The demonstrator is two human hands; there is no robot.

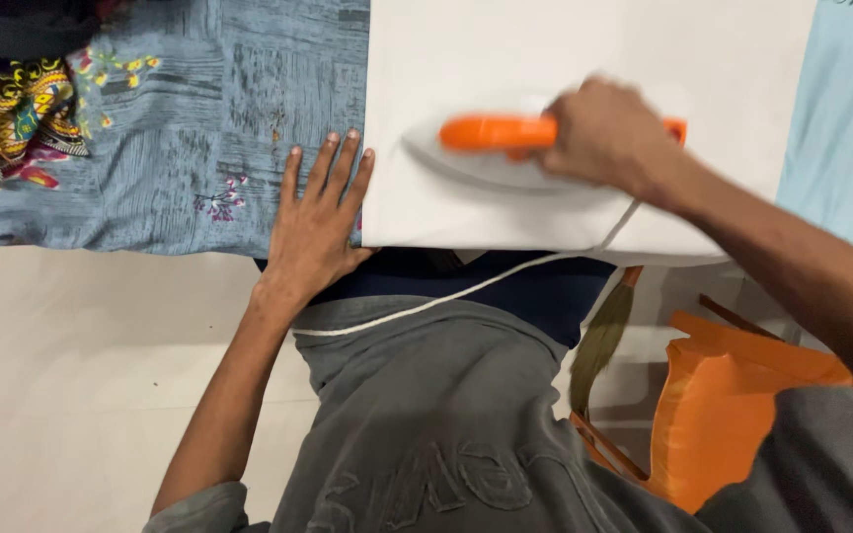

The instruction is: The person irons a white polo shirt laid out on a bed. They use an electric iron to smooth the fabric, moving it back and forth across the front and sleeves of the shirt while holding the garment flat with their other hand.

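In the head view, the right hand [609, 133] is clenched around the orange plastic handle of a white clothes iron [505, 158], which rests flat on a white folded cloth [505, 59] in the upper middle of the frame, its white cord [466, 291] trailing down toward the lower left. The left hand [318, 222] lies released, fingers spread flat, on the blue-grey patterned table cover [199, 128] just left of the cloth's edge. An orange plastic chair [723, 415] stands at the lower right.

Iron [505, 158] on cloth [584, 59]; left hand [316, 225] left of cloth.
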